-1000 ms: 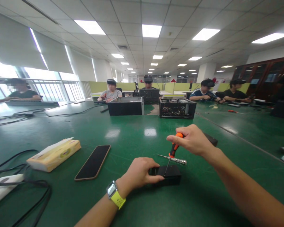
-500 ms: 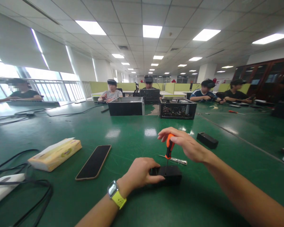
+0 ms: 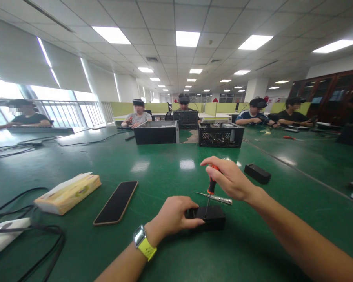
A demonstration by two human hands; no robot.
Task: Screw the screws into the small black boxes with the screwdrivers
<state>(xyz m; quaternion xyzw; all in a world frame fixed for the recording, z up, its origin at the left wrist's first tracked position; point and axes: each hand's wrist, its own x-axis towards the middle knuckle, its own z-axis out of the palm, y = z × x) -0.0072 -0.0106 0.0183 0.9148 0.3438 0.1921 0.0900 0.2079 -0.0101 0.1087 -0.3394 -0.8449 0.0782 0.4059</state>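
Observation:
My left hand (image 3: 176,214) is closed around the left end of a small black box (image 3: 214,218) on the green table, thumb on the near side. My right hand (image 3: 228,176) grips the orange and black handle of a screwdriver (image 3: 211,187), its index finger stretched out past the top. The screwdriver leans slightly, and its tip meets the top of the box close to my left thumb; what lies under the tip is too small to tell. Just behind the box lies a slim metallic tool with a clear handle (image 3: 220,199). Farther right rests another black box (image 3: 257,174).
A phone (image 3: 116,203) and a tissue pack (image 3: 69,192) lie to the left, near black cables (image 3: 51,231) and a white power strip (image 3: 7,237). Two computer cases (image 3: 157,133) (image 3: 220,135) stand across the table (image 3: 106,156). Several people sit around the far side.
My right hand has turned around the screwdriver handle and shifted slightly right, so the screwdriver leans more to the right. My left hand and the box stay in place.

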